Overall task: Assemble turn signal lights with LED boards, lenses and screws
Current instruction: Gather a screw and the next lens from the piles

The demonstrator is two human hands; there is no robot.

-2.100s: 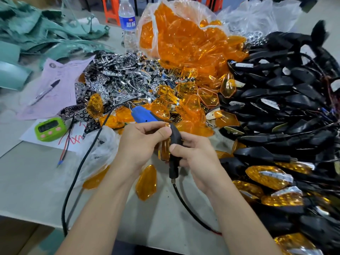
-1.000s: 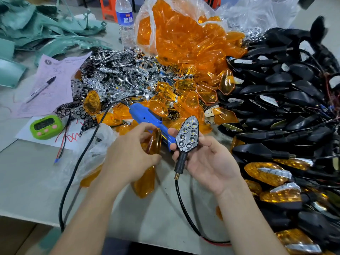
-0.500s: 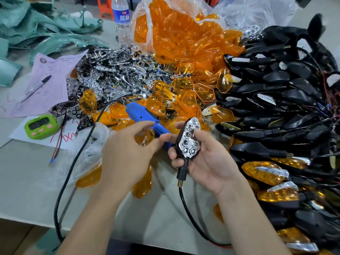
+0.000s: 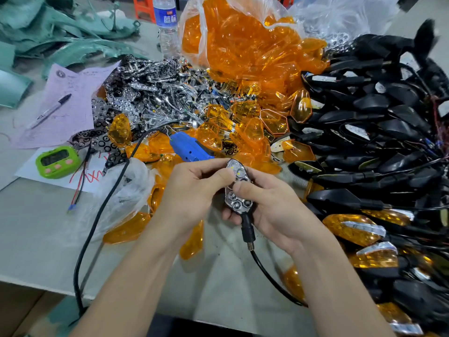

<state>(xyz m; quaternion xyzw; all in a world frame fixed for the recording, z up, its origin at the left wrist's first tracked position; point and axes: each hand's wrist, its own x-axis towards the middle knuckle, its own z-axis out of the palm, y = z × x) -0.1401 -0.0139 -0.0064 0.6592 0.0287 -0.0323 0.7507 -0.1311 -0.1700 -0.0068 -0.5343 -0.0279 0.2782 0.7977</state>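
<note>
Your two hands meet over the near middle of the table (image 4: 36,227), both closed on one turn signal light (image 4: 239,193). Your right hand (image 4: 279,210) cradles its black shell from underneath and from the right, with the thumb laid across the middle of the chrome reflector face. Your left hand (image 4: 192,193) comes in from the left, its fingers curled, and its thumb and forefinger pinch the far end of that face.

The light lies with its long axis running near to far. Its pointed tip aims away from you and tilts slightly left, and the reflector cups face up at you. The black stem (image 4: 247,229) points back toward you, and a black cable (image 4: 272,280) trails from its threaded end off to the near right.

Just beyond your left knuckles lies the blue screwdriver (image 4: 189,148), among loose amber lenses (image 4: 252,132). A heap of black housings (image 4: 376,142) fills the right side, and a pile of chrome reflectors (image 4: 155,93) lies far left of centre. A green timer (image 4: 57,161) sits well to the left.
</note>
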